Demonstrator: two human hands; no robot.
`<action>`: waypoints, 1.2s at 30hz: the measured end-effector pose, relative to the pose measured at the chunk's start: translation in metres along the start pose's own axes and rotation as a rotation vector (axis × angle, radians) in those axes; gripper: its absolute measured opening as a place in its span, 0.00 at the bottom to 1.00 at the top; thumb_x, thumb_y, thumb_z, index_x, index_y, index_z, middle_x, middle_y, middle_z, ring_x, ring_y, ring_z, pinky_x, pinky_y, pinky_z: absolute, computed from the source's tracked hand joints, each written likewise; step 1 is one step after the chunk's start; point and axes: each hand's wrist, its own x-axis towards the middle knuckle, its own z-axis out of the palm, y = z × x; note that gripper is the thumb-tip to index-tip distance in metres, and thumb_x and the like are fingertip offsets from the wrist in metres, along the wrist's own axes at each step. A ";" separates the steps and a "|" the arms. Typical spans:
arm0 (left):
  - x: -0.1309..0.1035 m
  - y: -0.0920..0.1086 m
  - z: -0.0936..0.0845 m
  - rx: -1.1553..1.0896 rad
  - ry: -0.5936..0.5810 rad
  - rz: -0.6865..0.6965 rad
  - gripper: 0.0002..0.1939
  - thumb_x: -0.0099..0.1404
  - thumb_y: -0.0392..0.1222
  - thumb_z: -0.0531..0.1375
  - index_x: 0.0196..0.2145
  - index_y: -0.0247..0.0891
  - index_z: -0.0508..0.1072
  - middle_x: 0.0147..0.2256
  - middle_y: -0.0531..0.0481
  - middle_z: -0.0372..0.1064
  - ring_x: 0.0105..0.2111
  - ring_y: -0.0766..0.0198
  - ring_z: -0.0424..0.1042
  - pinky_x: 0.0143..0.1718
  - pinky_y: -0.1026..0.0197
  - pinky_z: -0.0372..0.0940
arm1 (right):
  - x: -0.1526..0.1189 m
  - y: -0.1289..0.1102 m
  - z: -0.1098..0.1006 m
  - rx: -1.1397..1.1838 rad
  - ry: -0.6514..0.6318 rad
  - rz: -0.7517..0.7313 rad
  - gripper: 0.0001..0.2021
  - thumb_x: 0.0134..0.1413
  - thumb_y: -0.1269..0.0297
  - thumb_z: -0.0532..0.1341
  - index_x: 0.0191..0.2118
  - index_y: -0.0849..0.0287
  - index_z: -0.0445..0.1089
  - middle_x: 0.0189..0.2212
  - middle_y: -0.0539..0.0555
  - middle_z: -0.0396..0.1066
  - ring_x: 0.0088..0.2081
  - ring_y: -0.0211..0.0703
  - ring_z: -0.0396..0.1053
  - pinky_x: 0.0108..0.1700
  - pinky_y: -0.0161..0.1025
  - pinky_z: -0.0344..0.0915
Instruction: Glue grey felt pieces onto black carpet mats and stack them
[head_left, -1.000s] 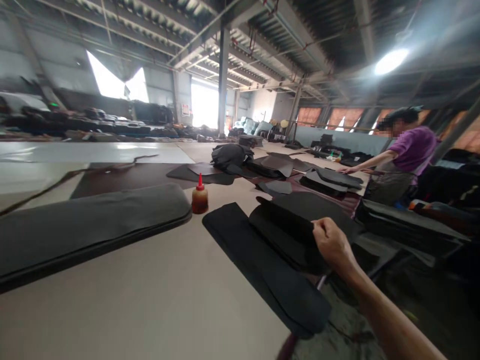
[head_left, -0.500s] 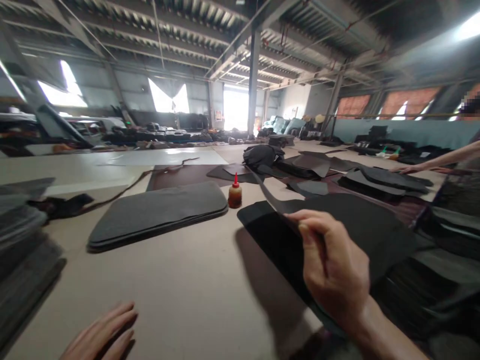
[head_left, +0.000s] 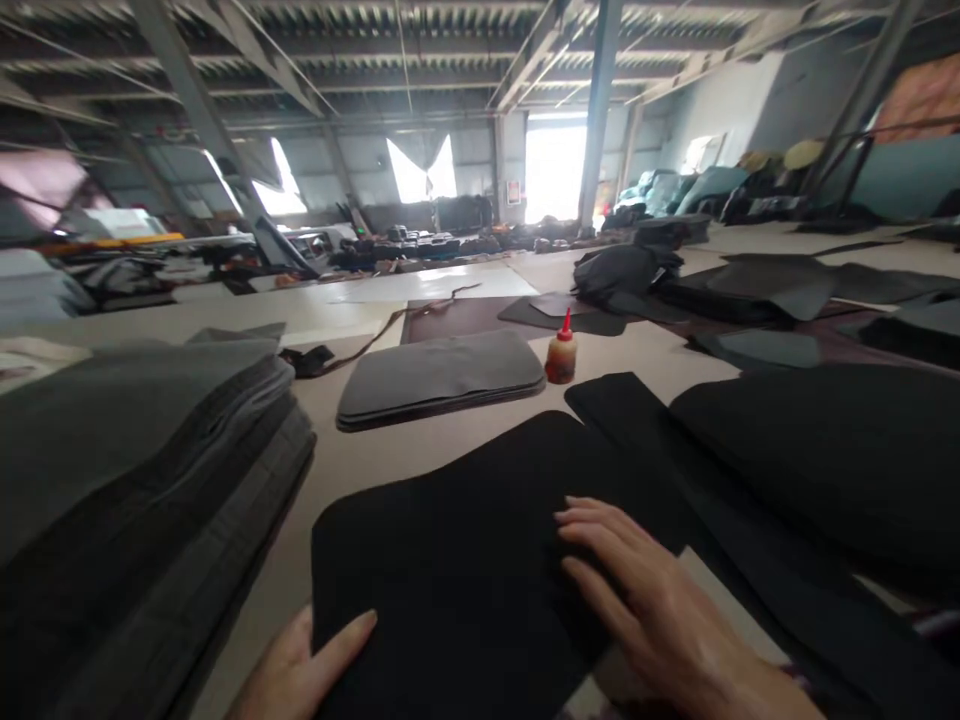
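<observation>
left hand (head_left: 283,668): fingers hidden under sheet (head_left: 442,550), lower left | sheet: cut by bottom edge | stack (head_left: 150,470): cut by left edge | poster (head_left: 513,192), upper centre: unreadably small

A factory workshop; steel beams (head_left: 531,55) cross a corrugated roof (head_left: 450,47); a broad worktable (head_left: 442,443) bears cut dark sheets (head_left: 442,560), some stacked, and a red-tipped squeeze bottle (head_left: 562,358).
</observation>
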 end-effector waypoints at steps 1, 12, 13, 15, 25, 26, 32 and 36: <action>0.002 0.006 -0.002 0.018 0.004 0.014 0.40 0.48 0.56 0.74 0.55 0.38 0.70 0.45 0.41 0.78 0.46 0.41 0.78 0.44 0.48 0.77 | -0.006 0.017 -0.005 -0.099 -0.026 0.029 0.10 0.69 0.66 0.54 0.50 0.57 0.70 0.51 0.58 0.74 0.58 0.51 0.68 0.58 0.51 0.71; 0.086 0.023 -0.048 0.573 0.362 0.429 0.27 0.48 0.56 0.63 0.43 0.38 0.74 0.43 0.41 0.78 0.47 0.45 0.77 0.48 0.50 0.74 | -0.040 0.034 0.022 -0.371 -0.065 -0.091 0.16 0.66 0.60 0.57 0.55 0.56 0.72 0.56 0.58 0.71 0.58 0.58 0.68 0.53 0.57 0.73; 0.088 0.022 -0.047 0.599 0.378 0.438 0.28 0.49 0.56 0.62 0.44 0.38 0.74 0.44 0.40 0.78 0.47 0.44 0.76 0.49 0.50 0.73 | -0.037 0.033 0.022 -0.372 -0.067 -0.094 0.15 0.66 0.61 0.57 0.55 0.56 0.72 0.56 0.58 0.71 0.57 0.58 0.68 0.52 0.57 0.73; 0.088 0.020 -0.045 0.654 0.438 0.455 0.33 0.50 0.57 0.61 0.49 0.35 0.73 0.45 0.38 0.77 0.47 0.42 0.76 0.51 0.45 0.71 | -0.033 0.033 0.020 -0.373 -0.070 -0.105 0.15 0.67 0.61 0.56 0.54 0.57 0.73 0.55 0.58 0.72 0.56 0.59 0.70 0.51 0.58 0.74; 0.011 0.002 0.037 1.098 0.145 0.796 0.27 0.70 0.56 0.54 0.61 0.41 0.68 0.65 0.44 0.59 0.68 0.49 0.51 0.68 0.40 0.51 | 0.001 0.086 -0.036 -0.117 -0.141 0.052 0.18 0.65 0.50 0.58 0.53 0.50 0.75 0.52 0.56 0.74 0.50 0.56 0.75 0.53 0.51 0.75; 0.004 0.001 0.053 1.135 0.036 0.780 0.29 0.69 0.56 0.56 0.64 0.44 0.65 0.68 0.47 0.54 0.69 0.49 0.48 0.70 0.38 0.48 | 0.016 0.097 -0.043 -0.082 -0.150 0.129 0.19 0.63 0.49 0.59 0.53 0.51 0.75 0.52 0.57 0.75 0.50 0.58 0.75 0.53 0.52 0.74; 0.009 -0.006 0.102 1.198 -0.198 0.702 0.36 0.68 0.61 0.57 0.69 0.50 0.56 0.71 0.52 0.41 0.72 0.46 0.39 0.70 0.30 0.37 | 0.115 0.159 -0.048 0.195 -0.093 0.663 0.21 0.59 0.57 0.62 0.54 0.62 0.72 0.51 0.63 0.75 0.51 0.59 0.74 0.56 0.50 0.68; 0.028 -0.014 0.095 1.315 -0.253 0.795 0.37 0.67 0.57 0.59 0.69 0.49 0.56 0.71 0.47 0.42 0.70 0.41 0.44 0.67 0.28 0.47 | 0.156 0.200 -0.012 0.246 0.044 0.740 0.32 0.53 0.60 0.65 0.61 0.69 0.63 0.56 0.71 0.69 0.52 0.59 0.72 0.54 0.48 0.70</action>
